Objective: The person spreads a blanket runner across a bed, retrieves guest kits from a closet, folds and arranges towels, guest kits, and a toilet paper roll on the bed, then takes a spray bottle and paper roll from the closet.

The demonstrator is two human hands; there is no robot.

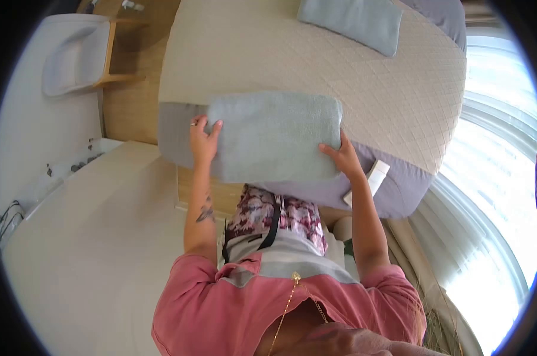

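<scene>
A folded pale grey-green towel point(275, 136) is held out flat in front of my body, over the near edge of the bed. My left hand point(205, 141) grips its left side, thumb on top and a ring on one finger. At the lower right side, my right hand point(342, 155) has hold of it, with the thumb resting on the upper face. The fingers beneath the towel are partly hidden. A second folded towel point(354, 22) of the same colour lies on the bed farther off.
The bed point(250, 53) has a beige quilted cover over grey-lilac bedding point(399, 193). A slim white object point(369, 183) lies near my right forearm. A white chair point(78, 56) stands at left, sheer curtains point(488, 178) hang at right, and a white surface point(102, 237) extends at lower left.
</scene>
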